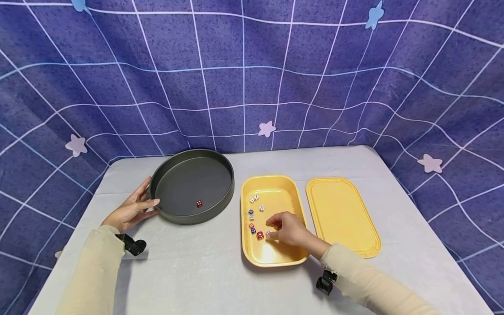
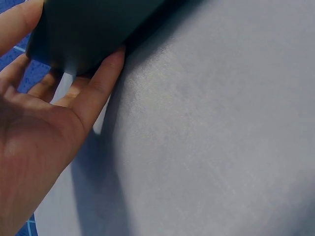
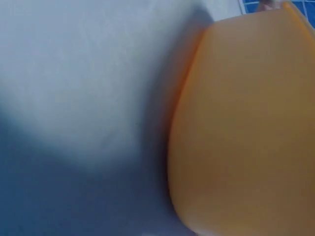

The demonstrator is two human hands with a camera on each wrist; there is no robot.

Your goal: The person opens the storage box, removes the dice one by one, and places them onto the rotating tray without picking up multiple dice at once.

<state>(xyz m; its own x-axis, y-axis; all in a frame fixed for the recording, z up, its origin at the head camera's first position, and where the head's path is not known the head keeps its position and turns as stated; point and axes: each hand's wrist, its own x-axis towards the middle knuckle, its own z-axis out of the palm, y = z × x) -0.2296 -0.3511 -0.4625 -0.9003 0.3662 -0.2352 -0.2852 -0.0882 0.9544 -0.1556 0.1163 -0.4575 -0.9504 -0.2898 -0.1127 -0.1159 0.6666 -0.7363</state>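
Observation:
My left hand (image 1: 127, 211) grips the near-left edge of a round dark pan (image 1: 190, 178), thumb at the rim. In the left wrist view, the fingers reach along the pan's outer side and underside. One red die (image 1: 199, 204) lies in the pan. My right hand (image 1: 289, 229) reaches into a yellow rectangular box (image 1: 271, 258), thumb and index finger apart. Its thumb tip is at a white die (image 1: 268, 233), beside a larger red die (image 1: 260, 236). Something red, partly hidden, shows under the fingers. Several white, blue and red dice lie along the box's left side.
A yellow lid (image 1: 342, 214) lies flat to the right of the box. A pale cloth covers the table (image 1: 189, 271). Behind it hangs a blue gridded curtain (image 1: 252, 87) with stars. The box's outer wall (image 3: 246, 123) fills much of the right wrist view.

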